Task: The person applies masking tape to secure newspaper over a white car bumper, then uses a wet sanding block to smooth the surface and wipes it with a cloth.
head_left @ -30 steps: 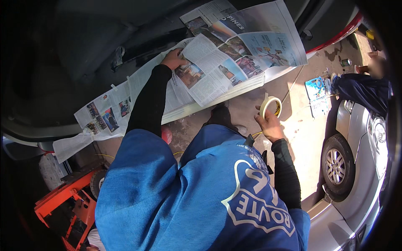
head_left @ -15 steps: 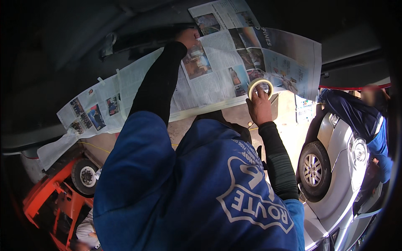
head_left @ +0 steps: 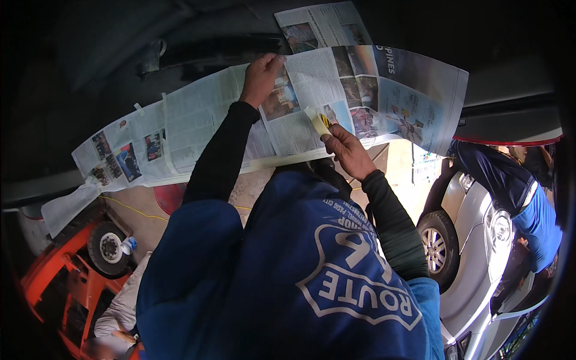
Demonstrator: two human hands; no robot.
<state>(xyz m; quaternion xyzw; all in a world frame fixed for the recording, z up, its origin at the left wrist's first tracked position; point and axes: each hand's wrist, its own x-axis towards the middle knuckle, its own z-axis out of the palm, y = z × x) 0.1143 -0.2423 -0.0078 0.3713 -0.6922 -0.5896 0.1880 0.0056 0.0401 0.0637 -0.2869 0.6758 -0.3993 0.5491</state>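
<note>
right, the two hands are apart from each other, both over the band of newspaper that runs across the dark panel. the left hand is at the upper edge of the paper, fingers curled, with the fingertips at that edge; whether they pinch it or only press on it i cannot tell. the right hand is lower and further right, its thumb and fingers closed on a roll of pale tape. the roll lies between the two hands, below and to the right of the left hand and just past the right hand's fingertips. it is tilted, its narrow side turned up, with some yellow and black showing inside the ring. it is in front of the newspaper; whether it touches the paper i cannot tell.

the newspaper stretches out to both sides of the hands, and a pale strip follows part of its lower edge. another sheet sticks up behind, above and to the right of the left hand. well apart on the right, a co-worker in a blue shirt bends by a silver car; at lower left is an orange frame with a wheel.
</note>
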